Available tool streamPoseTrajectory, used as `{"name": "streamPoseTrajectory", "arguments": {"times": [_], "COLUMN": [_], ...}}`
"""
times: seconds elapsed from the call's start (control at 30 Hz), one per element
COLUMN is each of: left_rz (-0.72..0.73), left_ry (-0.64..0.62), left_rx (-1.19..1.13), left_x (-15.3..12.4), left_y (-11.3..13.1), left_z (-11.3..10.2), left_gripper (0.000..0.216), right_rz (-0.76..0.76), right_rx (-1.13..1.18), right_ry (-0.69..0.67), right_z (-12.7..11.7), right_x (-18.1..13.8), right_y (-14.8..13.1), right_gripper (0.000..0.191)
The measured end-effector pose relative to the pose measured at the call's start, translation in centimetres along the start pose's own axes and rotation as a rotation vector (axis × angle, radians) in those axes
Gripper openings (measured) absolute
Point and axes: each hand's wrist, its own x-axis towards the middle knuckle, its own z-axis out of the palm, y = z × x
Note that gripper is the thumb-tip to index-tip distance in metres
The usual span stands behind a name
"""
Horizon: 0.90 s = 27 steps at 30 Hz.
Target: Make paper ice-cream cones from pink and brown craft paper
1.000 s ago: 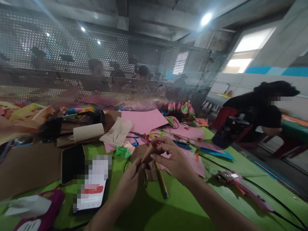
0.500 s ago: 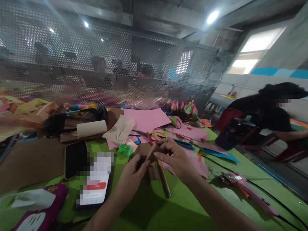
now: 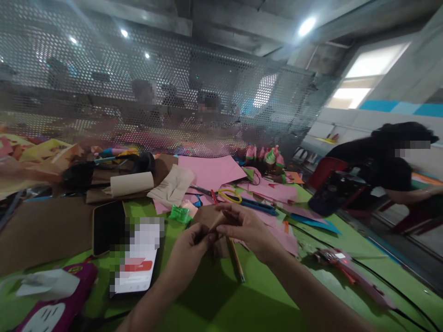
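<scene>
Craft workshop: pink sheets [image 3: 211,168], scissors [image 3: 225,190]

1. Table [image 3: 200,302], green top.
2. Brown sheet [image 3: 44,235], flat, left side.
3. Phone [image 3: 138,276], screen lit, right of brown sheet.
4. Purple item [image 3: 85,279], white-patched, near left corner.
5. Pencil-like stick [image 3: 237,260], slantwise, centre.
6. Pink handheld tool [image 3: 370,288], corded, right side.

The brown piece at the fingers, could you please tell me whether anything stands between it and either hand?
Nothing visible does: the left hand and right hand both appear to touch the brown piece directly. The stick shows lower in the picture, not between them.
</scene>
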Motion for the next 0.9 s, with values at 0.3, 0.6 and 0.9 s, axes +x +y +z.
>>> {"name": "streamPoseTrajectory", "arguments": {"times": [0.3, 0.6, 0.9], "left_rz": [-0.017, -0.030, -0.050], "left_ry": [-0.021, 0.074, 0.066], "left_rx": [0.149, -0.072, -0.216], "left_x": [0.1, -0.3, -0.3], "left_y": [-0.1, 0.3, -0.1], "left_z": [0.1, 0.0, 0.3], "left_gripper": [0.026, 0.029, 0.028], "right_rz": [0.023, 0.010, 0.064], "right_rx": [-0.065, 0.115, 0.200], "right_ry": [0.083, 0.116, 0.142], "right_z": [0.2, 1.6, 1.7], "right_x": [0.0, -0.2, -0.2], "right_y": [0.0, 0.2, 0.6], "right_gripper": [0.021, 0.024, 0.025]}}
